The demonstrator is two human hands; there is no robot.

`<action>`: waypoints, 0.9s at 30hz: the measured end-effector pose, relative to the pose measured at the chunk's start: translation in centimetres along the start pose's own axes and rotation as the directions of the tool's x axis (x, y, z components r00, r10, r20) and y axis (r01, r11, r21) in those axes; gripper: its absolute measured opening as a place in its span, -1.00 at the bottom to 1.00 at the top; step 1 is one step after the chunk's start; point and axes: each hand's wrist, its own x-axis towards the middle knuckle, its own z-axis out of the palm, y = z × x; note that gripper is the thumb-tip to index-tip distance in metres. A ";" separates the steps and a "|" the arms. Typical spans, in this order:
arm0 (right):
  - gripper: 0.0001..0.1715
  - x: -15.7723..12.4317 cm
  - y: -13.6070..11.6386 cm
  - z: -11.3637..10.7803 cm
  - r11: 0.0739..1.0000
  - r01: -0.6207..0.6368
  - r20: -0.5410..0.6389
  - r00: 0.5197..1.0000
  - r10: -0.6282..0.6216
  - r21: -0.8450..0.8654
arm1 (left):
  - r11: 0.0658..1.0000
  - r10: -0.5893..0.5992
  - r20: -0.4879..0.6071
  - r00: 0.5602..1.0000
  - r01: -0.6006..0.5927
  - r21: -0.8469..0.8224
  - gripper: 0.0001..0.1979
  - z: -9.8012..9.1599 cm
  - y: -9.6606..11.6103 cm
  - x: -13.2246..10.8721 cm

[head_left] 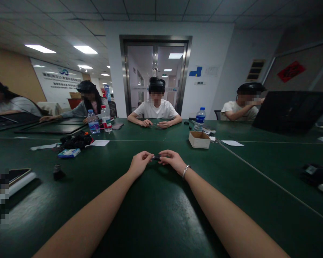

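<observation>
In front of me, just above or on the green table, a small dark stick-shaped thing [156, 157] spans the gap between my two hands. It has a lighter glint near its left end; its exact kind is too small to make out. My left hand [139, 163] pinches that left end between thumb and fingertips. My right hand [174, 161], with a silver bracelet on the wrist, has its fingers closed around the right end. The fingers hide both ends of the thing.
A small open box [199, 140] and a water bottle [200, 118] stand beyond my right hand. Black cables [75, 140], a blue packet [69, 153] and a dark connector [58, 172] lie leftward. Two bottles stand farther back. Several people sit around the green table [156, 215].
</observation>
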 end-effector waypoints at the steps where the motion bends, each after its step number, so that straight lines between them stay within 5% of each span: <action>1: -0.64 0.0 0.0 0.0 1.000 -0.001 -0.003 1.000 0.001 0.002 | 1.000 0.012 -0.006 1.000 -0.012 -0.019 -0.64 0.0 -0.1 0.0; 11: -0.63 0.0 0.1 -0.2 0.999 0.016 0.003 1.000 -0.016 0.033 | 0.991 0.124 -0.009 0.992 -0.125 -0.047 -0.75 0.1 -0.7 0.3; 18: -0.64 -0.1 0.0 -0.2 1.000 0.012 0.003 1.000 -0.012 0.020 | 0.986 0.088 0.053 0.995 -0.080 -0.143 -0.77 0.1 -0.7 0.3; 27: -0.61 0.2 0.4 -0.3 0.999 0.021 0.004 1.000 -0.021 0.027 | 0.982 0.026 0.002 1.000 -0.025 -0.190 -0.62 0.3 -0.8 0.5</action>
